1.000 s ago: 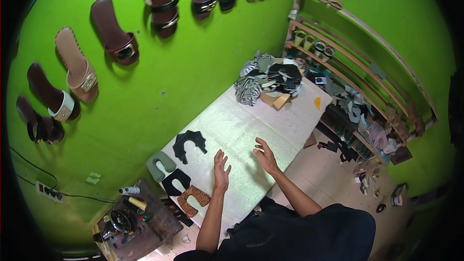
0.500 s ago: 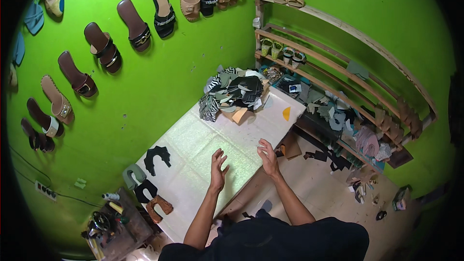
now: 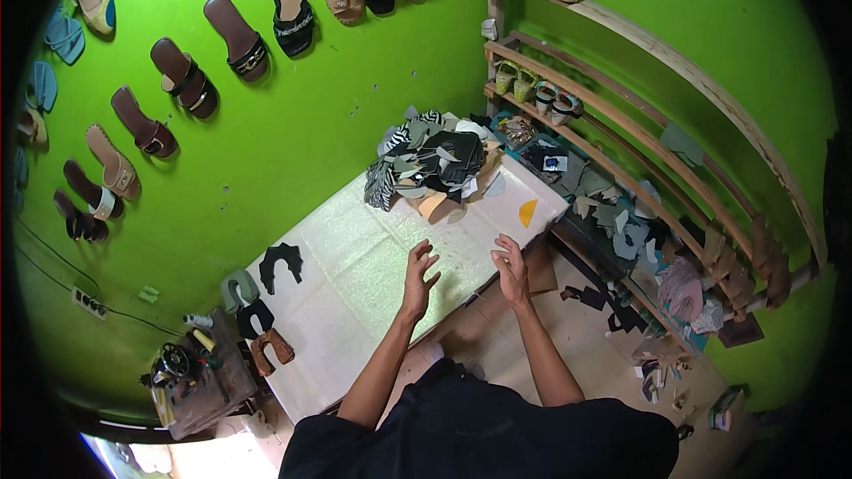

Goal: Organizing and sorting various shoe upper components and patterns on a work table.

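Note:
Both hands hang in the air over the near edge of a white-covered table (image 3: pixel 333 288), palms facing each other. My left hand (image 3: pixel 417 282) has its fingers apart and holds nothing. Level with it, my right hand (image 3: pixel 511 268) is also empty, fingers spread and a little bent. Beyond them lies a heap of fabric and leather scraps (image 3: pixel 435 160), some zebra-striped, others black or grey-green. A yellow half-round piece (image 3: pixel 527 213) rests right of the heap. At the table's left end sit U-shaped pieces: black (image 3: pixel 280 266), grey-green (image 3: pixel 238 289) and brown (image 3: pixel 272 351).
Sandals (image 3: pixel 235 35) hang in a row on the green wall. A wooden rack (image 3: pixel 621 124) with shoes and scraps stands at the right. A sewing machine (image 3: pixel 175 360) is at the lower left. Offcuts (image 3: pixel 603 302) litter the floor.
The view has shifted and tilted slightly. Both hands have moved a little to the right and farther out over the table, still apart and empty. The pieces on the table look unmoved.

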### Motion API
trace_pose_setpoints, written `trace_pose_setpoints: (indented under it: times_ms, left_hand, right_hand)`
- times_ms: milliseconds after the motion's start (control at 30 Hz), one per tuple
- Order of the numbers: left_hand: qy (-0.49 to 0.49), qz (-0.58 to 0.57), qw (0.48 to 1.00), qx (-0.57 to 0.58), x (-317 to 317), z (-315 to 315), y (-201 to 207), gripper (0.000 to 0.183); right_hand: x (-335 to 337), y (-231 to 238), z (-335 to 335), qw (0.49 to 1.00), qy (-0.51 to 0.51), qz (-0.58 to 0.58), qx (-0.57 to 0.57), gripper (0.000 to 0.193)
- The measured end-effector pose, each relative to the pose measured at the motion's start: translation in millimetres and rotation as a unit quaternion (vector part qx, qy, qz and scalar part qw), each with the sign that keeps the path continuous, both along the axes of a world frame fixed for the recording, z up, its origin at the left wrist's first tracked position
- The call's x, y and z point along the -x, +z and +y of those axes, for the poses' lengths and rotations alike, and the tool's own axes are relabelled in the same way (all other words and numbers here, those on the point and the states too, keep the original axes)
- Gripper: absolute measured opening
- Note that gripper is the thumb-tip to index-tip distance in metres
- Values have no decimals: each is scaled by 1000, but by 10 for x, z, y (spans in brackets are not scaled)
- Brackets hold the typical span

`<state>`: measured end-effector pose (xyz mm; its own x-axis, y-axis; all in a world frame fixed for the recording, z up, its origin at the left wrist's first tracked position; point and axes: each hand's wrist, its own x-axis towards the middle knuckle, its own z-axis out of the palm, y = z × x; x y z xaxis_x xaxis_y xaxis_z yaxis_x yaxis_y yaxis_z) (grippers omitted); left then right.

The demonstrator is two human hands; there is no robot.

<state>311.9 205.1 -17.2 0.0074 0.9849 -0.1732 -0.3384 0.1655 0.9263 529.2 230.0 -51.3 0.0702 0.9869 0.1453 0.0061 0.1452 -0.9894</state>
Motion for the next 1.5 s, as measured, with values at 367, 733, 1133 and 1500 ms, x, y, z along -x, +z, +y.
trace_pose_setpoints:
  times_ms: [367,733,1133,1500]
  left_hand:
    - [11,-10,1000,-6,-111,917,-22,63]
    - [6,-11,1000,24,-132,1703,-65,65]
    - [95,-6,994,53,-406,2432,-149,60]
    - [139,118,982,55,-793,2980,-299,40]
  right_hand:
    - [0,211,866,999,10,-31,37,51]
    - [3,140,1826,997,23,-65,42,51]
    - [-190,-145,2941,993,72,-64,67,48]
    - [-142,-324,3952,958,68,-279,-2,45]
